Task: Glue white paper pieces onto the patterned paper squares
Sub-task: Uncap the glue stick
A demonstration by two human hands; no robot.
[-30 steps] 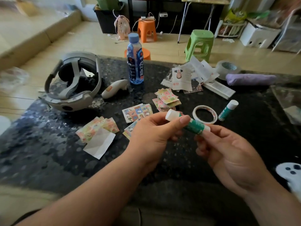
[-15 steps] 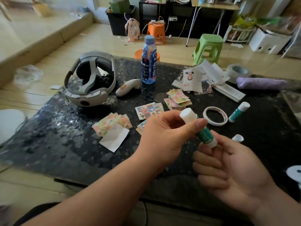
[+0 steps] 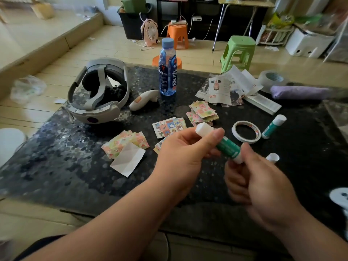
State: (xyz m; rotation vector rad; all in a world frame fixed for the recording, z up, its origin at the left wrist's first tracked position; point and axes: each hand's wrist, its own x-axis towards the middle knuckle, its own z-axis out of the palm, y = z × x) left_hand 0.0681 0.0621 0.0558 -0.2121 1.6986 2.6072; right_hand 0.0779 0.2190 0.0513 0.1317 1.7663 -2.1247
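The left hand [image 3: 184, 153] grips the upper part of a green-bodied glue stick [image 3: 227, 147], with the thumb across the top and the fingers curled beneath. The stick is held tilted above the near centre of the dark speckled table [image 3: 56, 166], and its exposed white glue tip points far-left. The right hand [image 3: 259, 187] is slightly blurred. Its fingertips close round the stick's white base end.

A small white cap [image 3: 272, 158] lies on the table just right of the hands. A folded white paper piece [image 3: 128, 161] lies left of the hands, overlapping a fan of pink-and-yellow patterned paper squares [image 3: 124, 143]. Cartoon-printed squares [image 3: 169, 127] lie just beyond the left hand. A further stack of floral squares [image 3: 202, 112] sits far-right of those.

A white tape ring [image 3: 246, 131] and a capped second green glue stick [image 3: 274, 126] lie to the right. A grey headset [image 3: 98, 91], a white controller [image 3: 144, 99] and a blue bottle [image 3: 167, 72] occupy the far-left area.
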